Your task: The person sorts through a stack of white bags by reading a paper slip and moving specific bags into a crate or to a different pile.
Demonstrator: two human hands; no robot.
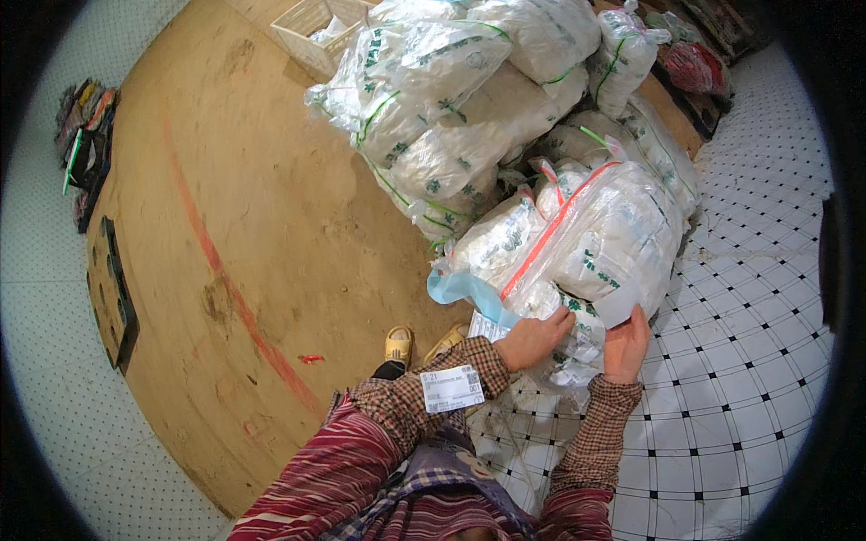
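Observation:
A large clear plastic bag (622, 234) stuffed with white packages and marked by an orange-red strip lies in front of me. My left hand (534, 341) is closed at its near edge, thumb and fingers pinched together. From under that hand runs a pale blue backing strip (460, 287), with a white printed label (488, 326) beside it. My right hand (625, 347) pinches a blank-looking white label (617, 305) against the bag's front. Another printed label (454, 388) sits on my left sleeve.
More filled bags (433, 81) with green strips are piled beyond. A cream plastic crate (307, 36) stands behind them. Brown boarding (271, 180) with a red line covers the floor at left, patterned tiles (740, 379) at right. A pallet (113, 293) lies at the left edge.

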